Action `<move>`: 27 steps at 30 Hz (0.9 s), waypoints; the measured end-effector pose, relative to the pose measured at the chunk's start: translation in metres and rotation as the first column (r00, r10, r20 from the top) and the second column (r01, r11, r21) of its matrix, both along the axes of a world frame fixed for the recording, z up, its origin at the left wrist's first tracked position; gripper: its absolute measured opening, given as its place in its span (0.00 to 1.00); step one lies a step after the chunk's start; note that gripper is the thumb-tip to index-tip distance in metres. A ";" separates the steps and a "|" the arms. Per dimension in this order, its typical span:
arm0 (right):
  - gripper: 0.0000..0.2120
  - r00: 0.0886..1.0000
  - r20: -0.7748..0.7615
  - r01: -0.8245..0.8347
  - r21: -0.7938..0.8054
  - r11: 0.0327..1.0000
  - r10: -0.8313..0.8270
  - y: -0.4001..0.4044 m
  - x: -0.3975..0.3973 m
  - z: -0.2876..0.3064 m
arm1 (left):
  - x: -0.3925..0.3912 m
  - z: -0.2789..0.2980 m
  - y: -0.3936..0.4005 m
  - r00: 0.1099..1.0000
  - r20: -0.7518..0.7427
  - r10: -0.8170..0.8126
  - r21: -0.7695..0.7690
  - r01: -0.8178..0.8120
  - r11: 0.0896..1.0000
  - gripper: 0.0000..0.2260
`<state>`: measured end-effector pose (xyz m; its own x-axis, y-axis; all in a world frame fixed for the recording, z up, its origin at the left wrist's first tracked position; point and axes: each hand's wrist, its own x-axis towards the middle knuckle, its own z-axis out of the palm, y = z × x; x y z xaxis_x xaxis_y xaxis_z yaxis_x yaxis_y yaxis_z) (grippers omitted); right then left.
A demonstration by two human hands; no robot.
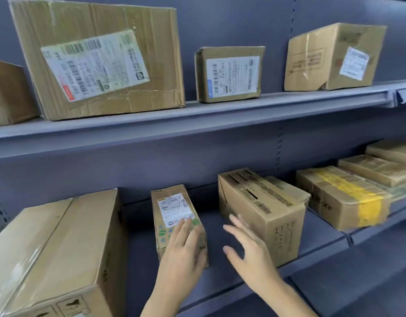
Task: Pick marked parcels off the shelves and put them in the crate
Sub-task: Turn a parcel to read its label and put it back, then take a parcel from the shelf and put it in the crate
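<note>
A small brown parcel (172, 211) with a white label and green leaf prints lies on the lower shelf (222, 280). My left hand (183, 250) rests flat on top of its near end, fingers straight over the label's lower edge. My right hand (247, 245) hovers open just right of it, fingers spread, in the gap before a printed cardboard box (270, 216). No crate is in view.
A large plain carton (57, 252) sits at lower left. A yellow-taped box (343, 197) and flat boxes (378, 168) lie at lower right. The upper shelf (197, 113) holds a big labelled box (99, 58), a small labelled box (229, 74) and another (332, 56).
</note>
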<state>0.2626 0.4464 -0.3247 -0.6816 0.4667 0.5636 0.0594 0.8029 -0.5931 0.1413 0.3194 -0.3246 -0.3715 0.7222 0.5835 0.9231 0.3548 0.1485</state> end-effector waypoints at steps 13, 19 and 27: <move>0.22 0.969 0.062 0.230 -0.576 0.784 -0.239 0.136 0.088 0.012 | 0.076 0.014 0.107 0.895 0.437 -0.091 0.163 0.021 0.986 0.28; 0.31 0.955 0.243 0.031 -0.654 0.756 0.171 0.156 0.083 0.000 | 0.107 0.016 0.147 0.688 0.722 -0.072 0.294 -0.212 0.932 0.24; 0.25 0.966 0.127 -0.111 -0.585 0.803 0.226 0.140 0.105 -0.014 | 0.153 0.019 0.133 0.598 0.801 -0.022 0.297 -0.365 0.882 0.19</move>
